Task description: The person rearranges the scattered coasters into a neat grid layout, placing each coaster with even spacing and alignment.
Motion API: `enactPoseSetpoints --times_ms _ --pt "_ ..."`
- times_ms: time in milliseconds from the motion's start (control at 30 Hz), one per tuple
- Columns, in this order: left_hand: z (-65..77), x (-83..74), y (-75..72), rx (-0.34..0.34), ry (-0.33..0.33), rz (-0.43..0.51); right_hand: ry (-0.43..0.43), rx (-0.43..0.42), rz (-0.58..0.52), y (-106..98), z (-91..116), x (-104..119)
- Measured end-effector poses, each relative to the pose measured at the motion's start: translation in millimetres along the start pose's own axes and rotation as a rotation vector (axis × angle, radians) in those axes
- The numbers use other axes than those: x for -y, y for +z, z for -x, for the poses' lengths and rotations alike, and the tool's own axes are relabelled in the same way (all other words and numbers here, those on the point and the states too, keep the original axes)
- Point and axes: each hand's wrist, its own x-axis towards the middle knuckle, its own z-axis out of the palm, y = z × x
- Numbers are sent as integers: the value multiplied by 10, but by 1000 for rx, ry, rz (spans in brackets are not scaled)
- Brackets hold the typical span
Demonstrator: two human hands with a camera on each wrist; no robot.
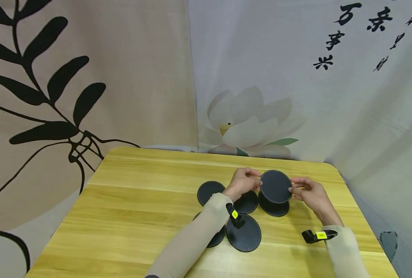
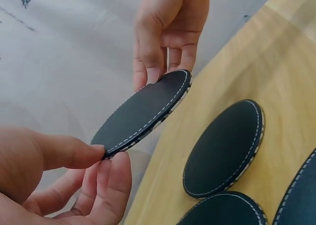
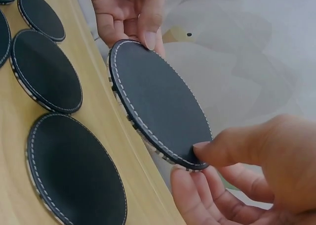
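Observation:
A round black coaster [image 1: 276, 187] with white edge stitching is held up above the table between both hands. My left hand [image 1: 243, 181] pinches its left edge, thumb on top and fingers below. On the opposite edge my right hand [image 1: 309, 194] pinches it the same way. In the right wrist view the raised coaster [image 3: 158, 104] tilts, and a patterned underside shows along its rim. Just below it a second black coaster [image 1: 274, 207] lies on the table, partly covered in the head view. Another coaster [image 1: 246, 202] lies to its left, near my left wrist.
More black coasters lie on the wooden table [image 1: 140, 204]: one at the back left [image 1: 210, 192], one in front [image 1: 244, 233], and one partly behind my left sleeve [image 1: 217, 237]. A printed cloth [image 1: 150, 77] hangs behind the table's far edge.

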Motion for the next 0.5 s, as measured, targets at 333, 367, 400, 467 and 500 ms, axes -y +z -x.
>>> enactPoseSetpoints --times_ms 333,367,400,467,500 --pt "168 156 -12 -18 19 10 20 6 8 91 156 -36" --pt "188 174 -17 -20 26 4 21 9 4 107 166 -41" --pt "208 195 -21 -23 34 -1 25 11 0 124 176 -44" --pt "245 240 -25 -29 49 -12 33 17 -1 151 204 -47" --pt "263 263 -26 -33 52 -16 35 18 1 164 219 -46"
